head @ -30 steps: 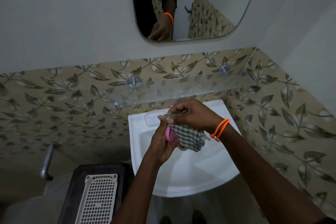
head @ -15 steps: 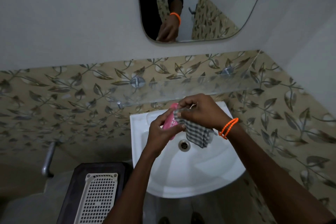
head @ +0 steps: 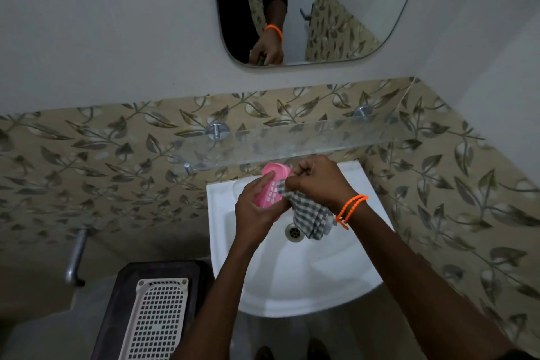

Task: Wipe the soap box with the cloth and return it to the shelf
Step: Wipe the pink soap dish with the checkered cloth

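Two hands over the sink [head: 344, 278], both busy. Left hand [head: 255, 210] grips the soap box [head: 270, 188]: fingers curled over its top edge, thumb wrapped round the near side. Box is pink plastic, oblong with rounded ends, slotted grid on the face toward the camera, tilted with its far end up toward 12 o'clock. Right hand [head: 320, 180] is clenched on the cloth [head: 309, 215], knuckles up, pressing a bunched corner against the box's right edge. Cloth is soft woven check, grey and white; loose tail hangs toward 5 o'clock, just over the drain [head: 293, 232] (round metal, ringed). Orange beaded bracelet [head: 350, 209] on the right wrist.

Sink is glossy white ceramic with a curved front. Glass shelf [head: 292, 142], clear and flat, sits at 12 o'clock from the hands on round chrome mounts; the box is below its front edge, not on it. Leaf-pattern tiles [head: 102, 161] behind. At 7 o'clock, a white perforated plastic tray [head: 156, 318] on a dark stool [head: 117, 313]. Rounded mirror [head: 336, 9] above.

Versus half a second ago: box rotated, so its grid face and upper end now show more; right fist sits higher on it.
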